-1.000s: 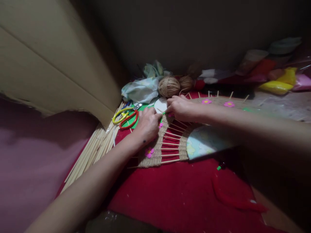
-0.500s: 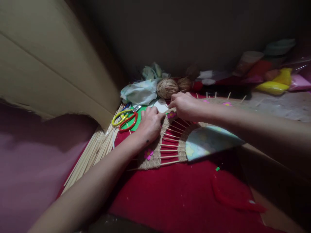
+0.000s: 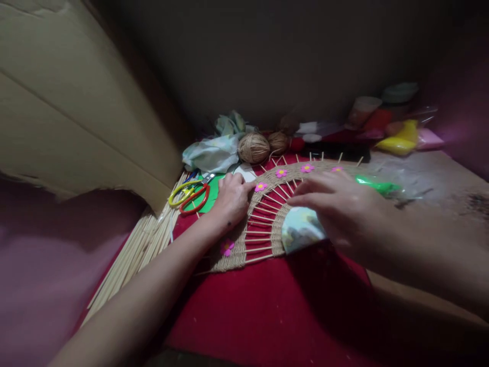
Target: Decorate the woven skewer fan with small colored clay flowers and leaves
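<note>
A half-round fan of thin sticks and woven twine [image 3: 278, 232] lies on the red cloth [image 3: 244, 316]. Pink flowers with yellow centres [image 3: 281, 174] dot its outer band, and pale floral fabric [image 3: 300, 227] covers its inner part. My left hand [image 3: 233, 199] rests on the left of the outer band, fingers curled at its edge, thumb side by one flower. Raised over the fan's right side, my right hand [image 3: 344, 209] holds nothing visible; its fingers stretch leftward, slightly blurred. It hides part of the fabric and the band.
Scissors with yellow and red handles [image 3: 194, 196] lie on green sheet material [image 3: 210, 201] left of my left hand. Loose sticks [image 3: 130, 255] run along the left edge. Behind are twine balls [image 3: 254, 148] and crumpled cloth [image 3: 212, 153]. Yellow packets [image 3: 399, 140] sit at back right; cardboard [image 3: 76, 102] stands left.
My right hand has left the top of the outer band and moved right and toward me, its fingers straightening. More flowers now show. My left hand stays at the band.
</note>
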